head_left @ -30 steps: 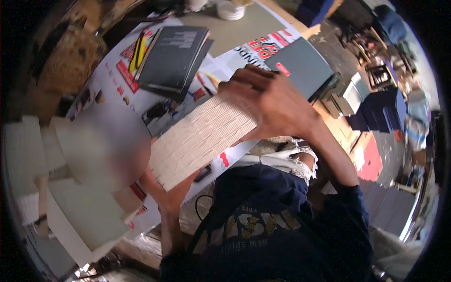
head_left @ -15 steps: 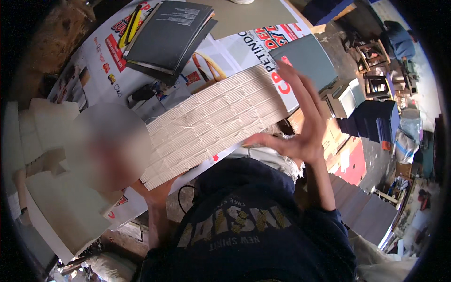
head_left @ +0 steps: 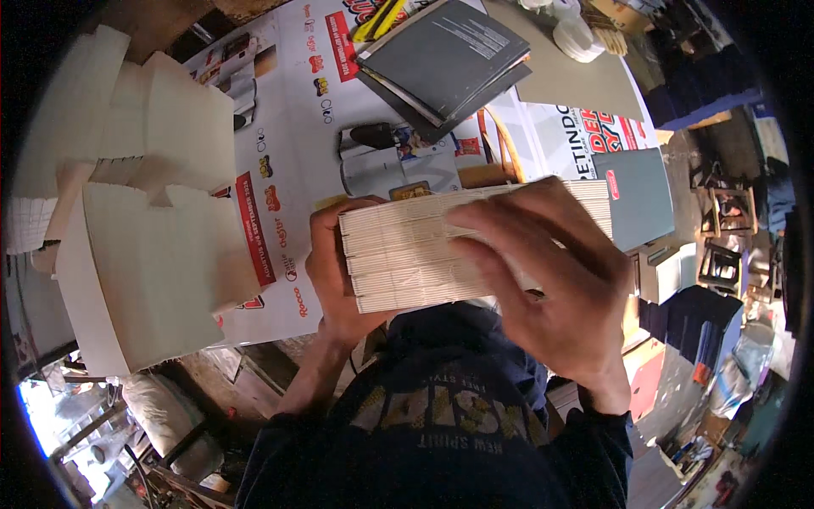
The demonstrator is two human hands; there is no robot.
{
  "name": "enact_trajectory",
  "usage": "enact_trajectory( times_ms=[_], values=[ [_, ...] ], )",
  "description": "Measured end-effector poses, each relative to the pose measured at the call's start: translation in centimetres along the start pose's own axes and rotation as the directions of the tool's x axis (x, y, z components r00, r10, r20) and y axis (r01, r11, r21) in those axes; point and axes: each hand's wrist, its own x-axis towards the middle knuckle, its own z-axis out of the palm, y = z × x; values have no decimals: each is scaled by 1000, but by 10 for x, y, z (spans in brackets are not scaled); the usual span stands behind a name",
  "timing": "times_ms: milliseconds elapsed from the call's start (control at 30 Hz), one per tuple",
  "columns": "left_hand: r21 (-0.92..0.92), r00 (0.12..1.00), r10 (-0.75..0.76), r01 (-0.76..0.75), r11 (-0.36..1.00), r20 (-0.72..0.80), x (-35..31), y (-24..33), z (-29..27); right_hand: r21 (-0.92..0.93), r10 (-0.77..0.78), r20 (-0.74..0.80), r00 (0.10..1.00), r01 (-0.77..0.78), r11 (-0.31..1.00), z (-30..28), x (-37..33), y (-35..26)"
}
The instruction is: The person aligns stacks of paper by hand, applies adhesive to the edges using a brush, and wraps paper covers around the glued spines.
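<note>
A thick stack of stitched paper book blocks (head_left: 407,259) is held with its ribbed, thread-crossed spines facing up. My left hand (head_left: 335,276) is wrapped round its left end, fingers on the far side. Over the right half of the spines hovers my right hand (head_left: 560,271), slightly blurred. Its thumb and fingers are curved, with a gap between their tips; I see nothing between them, though a fine thread could be too small to make out. Whether they touch the spines I cannot tell. The right hand covers part of the stack.
Dark grey book covers (head_left: 445,64) lie beyond the stack, a yellow cutter (head_left: 379,20) beside them. Cream paper stacks (head_left: 157,263) stand at the left. A grey-green board (head_left: 636,195) lies right, white round containers (head_left: 578,38) far right. A printed banner (head_left: 292,161) covers the table.
The stack has swung from slanting to nearly level and shifted right. My right hand has moved from its right end to over the spines. The view has turned, and my left hand now shows clearly.
</note>
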Motion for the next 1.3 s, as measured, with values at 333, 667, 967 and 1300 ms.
enact_trajectory(
  times_ms=[333, 667, 967, 1300],
  values=[
    [-9, 998, -56, 56, 998, -20, -2, 1, 0, -163, -28, 100, 995, 44, 986, 37, 18, 0],
    [-41, 998, -36, 34, 999, -44, -4, -2, -1, -190, -24, 48, 999, 33, 981, 47, 19, 0],
    [136, 999, -37, 40, 990, -27, -10, -10, 4, -181, -17, 95, 995, 34, 983, 66, 6, -33],
    [0, 997, 74, -74, 997, -29, 3, -1, -2, -53, 85, 69, 994, -81, 995, 15, 6, -8]
  ],
)
